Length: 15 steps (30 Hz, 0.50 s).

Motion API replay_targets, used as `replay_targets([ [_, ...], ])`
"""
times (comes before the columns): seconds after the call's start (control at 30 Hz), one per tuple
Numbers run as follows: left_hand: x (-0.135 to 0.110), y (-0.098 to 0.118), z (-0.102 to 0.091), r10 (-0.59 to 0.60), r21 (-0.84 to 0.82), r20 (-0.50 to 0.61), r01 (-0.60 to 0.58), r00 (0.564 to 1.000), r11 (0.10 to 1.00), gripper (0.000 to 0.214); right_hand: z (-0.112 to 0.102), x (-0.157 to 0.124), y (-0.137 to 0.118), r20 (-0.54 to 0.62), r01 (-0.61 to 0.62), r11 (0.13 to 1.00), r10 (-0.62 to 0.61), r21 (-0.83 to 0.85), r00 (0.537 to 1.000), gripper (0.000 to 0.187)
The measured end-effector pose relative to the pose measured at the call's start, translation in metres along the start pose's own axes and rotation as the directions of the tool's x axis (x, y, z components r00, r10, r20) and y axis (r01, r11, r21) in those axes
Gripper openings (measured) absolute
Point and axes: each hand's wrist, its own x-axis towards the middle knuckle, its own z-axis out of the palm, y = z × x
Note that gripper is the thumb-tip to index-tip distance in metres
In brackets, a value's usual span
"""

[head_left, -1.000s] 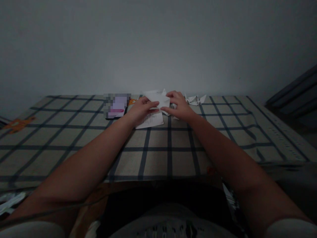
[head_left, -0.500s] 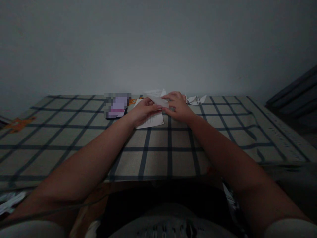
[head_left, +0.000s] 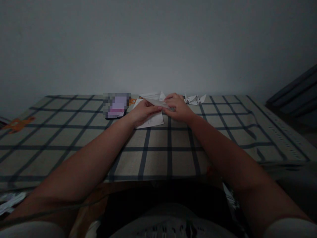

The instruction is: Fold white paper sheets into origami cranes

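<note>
Between my two hands is a folded piece of white paper (head_left: 156,101), raised a little above the table. My left hand (head_left: 144,111) pinches its near edge with thumb and fingers. At its right end, my right hand (head_left: 177,107) grips the paper, thumb and fingertips closed on it. Beneath my left hand lies a white sheet (head_left: 151,121) with faint printing. Just beyond my right fingers stand folded paper cranes (head_left: 195,99), partly hidden by that hand. Another white paper piece (head_left: 161,95) shows behind the folded paper.
A phone (head_left: 117,105) with a lit screen, partly blurred out, lies left of the papers. The checked tablecloth (head_left: 158,162) covers the table, which meets a grey wall (head_left: 158,46) at the back. An orange printed figure (head_left: 18,125) is at the far left.
The folded paper has tilted, its right end now lower and nearer my right thumb. My right fingers have drawn together and curled lower around it. My left hand has hardly moved.
</note>
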Motion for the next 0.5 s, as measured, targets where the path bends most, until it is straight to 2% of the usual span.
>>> replay_targets([
  [0.13,-0.0003,-0.0017,-0.0014,0.004,0.059,-0.01,-0.004,1.0,0.998,0.032,0.0039,0.0017,0.0035,-0.018,-0.025,0.999,0.026,0.044,0.999,0.026],
  [0.27,0.0009,-0.0025,-0.0037,0.055,0.082,-0.006,-0.054,0.998,0.995,0.036,0.0046,0.0029,0.0038,-0.041,-0.103,0.983,0.11,0.152,0.993,0.027],
  [0.5,0.0002,-0.0067,-0.0084,0.034,0.184,-0.027,-0.029,0.999,0.982,0.04,0.0012,0.004,0.0009,-0.014,-0.255,0.912,0.274,0.32,0.962,0.028],
])
